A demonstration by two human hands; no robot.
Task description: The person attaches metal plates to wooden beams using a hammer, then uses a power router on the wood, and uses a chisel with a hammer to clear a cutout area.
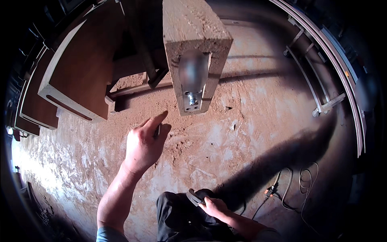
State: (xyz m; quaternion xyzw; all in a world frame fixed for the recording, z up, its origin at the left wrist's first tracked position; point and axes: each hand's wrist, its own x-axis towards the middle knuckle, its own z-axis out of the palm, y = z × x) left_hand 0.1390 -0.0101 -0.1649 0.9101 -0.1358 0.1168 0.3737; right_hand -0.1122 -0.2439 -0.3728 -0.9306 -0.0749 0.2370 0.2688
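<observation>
A thick wooden piece (pixel 197 24) juts toward me at the top centre, with a recess cut in its end. A metal plate with holes (pixel 192 108) and a shiny bolt-like fitting (pixel 192 98) sit low in that recess; its upper part is blurred. My left hand (pixel 145 143) is just below and left of this end, apart from it, index finger pointing up toward it. Something small and thin shows between its curled fingers. Near my knees, my right hand (pixel 213 206) is closed round a dark grey hand tool (pixel 194 197), whose exact kind is unclear.
Wooden panels (pixel 76 72), one with a long slot in its end, stand at the left. Sawdust covers the floor (pixel 193 157) under the workpiece. A cable with an orange-marked connector (pixel 270 190) lies at lower right. A wheeled metal frame (pixel 318 103) stands at right.
</observation>
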